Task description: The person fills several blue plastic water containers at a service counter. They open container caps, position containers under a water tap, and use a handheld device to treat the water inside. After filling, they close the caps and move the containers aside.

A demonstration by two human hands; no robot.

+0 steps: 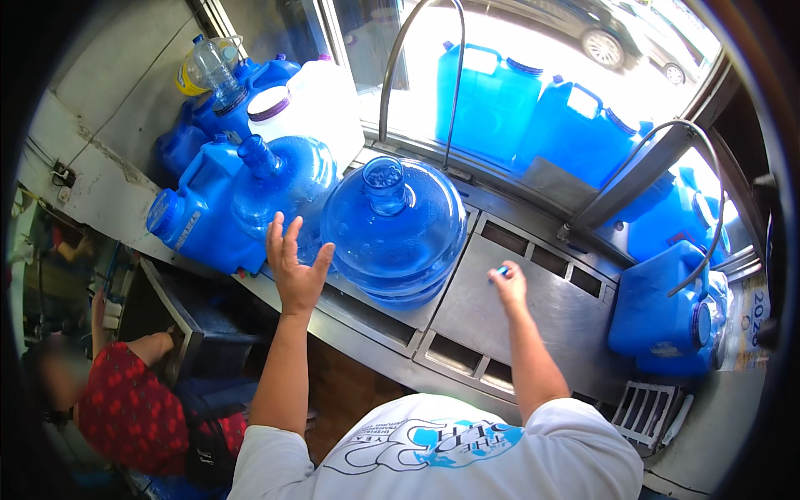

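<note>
A large round blue water jug stands upright on the metal counter, its neck uncapped at the top. My left hand is raised just left of this jug, fingers spread, holding nothing. Over the steel plate to the right of the jug, my right hand pinches a small blue-and-white piece, too small to name. Behind my left hand, another round blue jug leans with its neck to the left. Beside it lies a blue jerrycan with a blue screw cap.
More blue containers and a white jug crowd the back left. Curved metal filling pipes rise behind the counter. Blue jerrycans line the window ledge, others the right end. A person in red is at lower left.
</note>
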